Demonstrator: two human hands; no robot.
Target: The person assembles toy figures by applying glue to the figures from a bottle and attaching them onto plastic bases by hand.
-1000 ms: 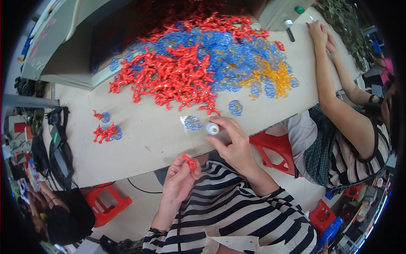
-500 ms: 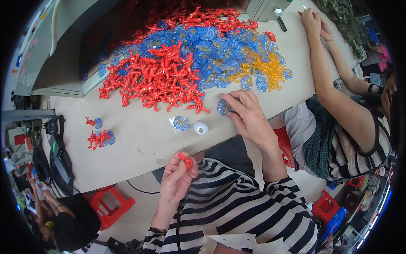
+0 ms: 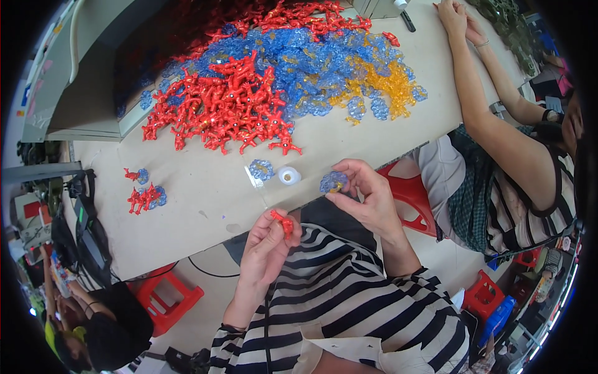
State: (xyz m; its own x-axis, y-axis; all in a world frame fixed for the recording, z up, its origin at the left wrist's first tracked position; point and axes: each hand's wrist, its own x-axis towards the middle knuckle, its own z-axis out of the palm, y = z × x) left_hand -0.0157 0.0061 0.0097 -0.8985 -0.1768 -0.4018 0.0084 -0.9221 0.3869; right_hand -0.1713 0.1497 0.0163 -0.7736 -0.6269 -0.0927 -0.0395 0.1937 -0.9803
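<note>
Between the thumb and fingers of my left hand [image 3: 269, 246] is a small red plastic figure [image 3: 284, 223], held just off the table's near edge. My right hand [image 3: 372, 201] pinches a clear blue scalloped plastic piece [image 3: 333, 182] with a bit of yellow on it. The two held parts are apart. Another blue piece [image 3: 261, 169] lies flat on the table, beside a small round white container [image 3: 288, 176]. Farther off is a heap of red figures [image 3: 224, 109], touching a pile of blue pieces [image 3: 299, 68] and some yellow pieces [image 3: 389, 87].
On the left of the table [image 3: 180, 237] sit red figures joined with or resting on blue pieces [image 3: 144, 198]. A grey cabinet [image 3: 87, 93] borders the far left. At the right, a co-worker's forearms [image 3: 467, 75] rest over the table, near a black marker [image 3: 408, 22].
My right hand has drawn the blue piece off the table surface toward me. My left hand, with the red figure, has shifted slightly right. The view has tilted a little.
</note>
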